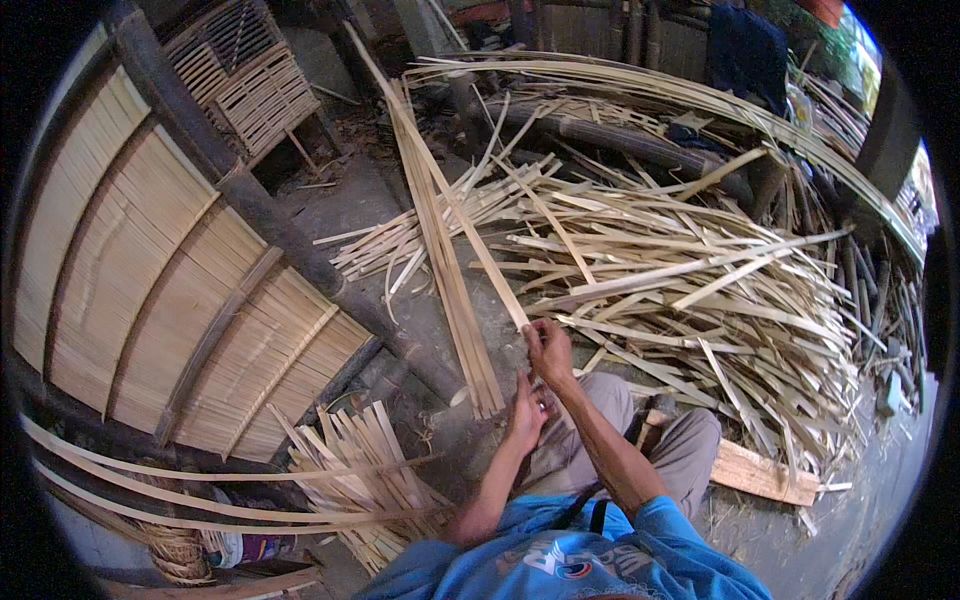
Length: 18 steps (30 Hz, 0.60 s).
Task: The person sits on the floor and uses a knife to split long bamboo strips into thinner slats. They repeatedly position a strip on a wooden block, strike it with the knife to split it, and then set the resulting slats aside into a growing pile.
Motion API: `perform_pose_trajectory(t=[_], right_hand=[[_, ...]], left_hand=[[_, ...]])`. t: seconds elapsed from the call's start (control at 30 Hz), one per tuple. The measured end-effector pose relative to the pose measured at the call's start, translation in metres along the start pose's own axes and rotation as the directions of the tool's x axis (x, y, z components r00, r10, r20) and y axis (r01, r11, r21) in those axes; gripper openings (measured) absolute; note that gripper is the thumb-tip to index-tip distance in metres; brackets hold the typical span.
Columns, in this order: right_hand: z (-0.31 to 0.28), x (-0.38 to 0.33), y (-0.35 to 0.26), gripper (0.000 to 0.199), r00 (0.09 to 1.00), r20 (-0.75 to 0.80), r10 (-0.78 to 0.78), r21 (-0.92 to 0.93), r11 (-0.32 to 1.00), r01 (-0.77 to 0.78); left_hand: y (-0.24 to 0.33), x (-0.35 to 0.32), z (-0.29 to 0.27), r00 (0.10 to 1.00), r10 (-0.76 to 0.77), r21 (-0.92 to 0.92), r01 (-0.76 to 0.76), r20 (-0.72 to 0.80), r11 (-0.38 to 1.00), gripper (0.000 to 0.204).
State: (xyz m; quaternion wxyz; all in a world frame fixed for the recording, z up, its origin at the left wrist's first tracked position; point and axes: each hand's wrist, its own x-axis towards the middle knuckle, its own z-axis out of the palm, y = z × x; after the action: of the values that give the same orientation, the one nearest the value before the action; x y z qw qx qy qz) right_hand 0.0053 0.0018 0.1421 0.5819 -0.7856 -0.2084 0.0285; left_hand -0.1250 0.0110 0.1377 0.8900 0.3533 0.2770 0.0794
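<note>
A slatted bamboo panel (170, 300) fills the left side, crossed by one dark pole (270, 215). Below it, two long thin strips (200, 505) bow across the floor, beside one small fan of short slats (365, 465). At centre, a seated person in a blue shirt (570, 555) works one long pale bamboo strip (450, 190). It is flat, narrow and straight-edged, running from the top of the frame down to the hands, just above the person's knees. The left hand (527, 412) is curled shut below it; what it grips cannot be made out. The right hand (550, 350) is closed around the strip's lower end. One bundle of similar strips (450, 290) lies just beside it. To the right sprawls one large heap of split bamboo (700, 290), too many pieces to count. One wooden plank (765, 475) lies by the person's right knee.
</note>
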Motion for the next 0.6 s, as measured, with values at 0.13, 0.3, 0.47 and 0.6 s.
perform_pose_trajectory(t=[0.13,0.3,0.47,0.6], right_hand=[[0.095,0.005,-0.003,0.024,0.928,0.295,0.227,0.162,0.946,-0.282],[0.121,0.05,0.089,0.02,0.943,0.313,0.117,0.035,0.99,-0.135],[0.097,0.003,0.107,0.024,0.892,0.431,0.138,0.228,0.939,-0.256],[0.042,-0.035,0.123,0.035,0.895,0.431,0.112,0.298,0.919,-0.258]], left_hand=[[-0.012,0.004,-0.062,0.953,0.28,-0.048,-0.288,-0.118,0.957,0.034],[0.031,0.037,-0.048,0.979,0.186,-0.082,-0.194,-0.088,0.978,0.012],[0.02,0.056,-0.108,0.914,0.234,0.114,-0.207,-0.332,0.972,0.017],[0.011,0.089,-0.158,0.915,0.285,0.111,-0.264,-0.284,0.958,0.022]])
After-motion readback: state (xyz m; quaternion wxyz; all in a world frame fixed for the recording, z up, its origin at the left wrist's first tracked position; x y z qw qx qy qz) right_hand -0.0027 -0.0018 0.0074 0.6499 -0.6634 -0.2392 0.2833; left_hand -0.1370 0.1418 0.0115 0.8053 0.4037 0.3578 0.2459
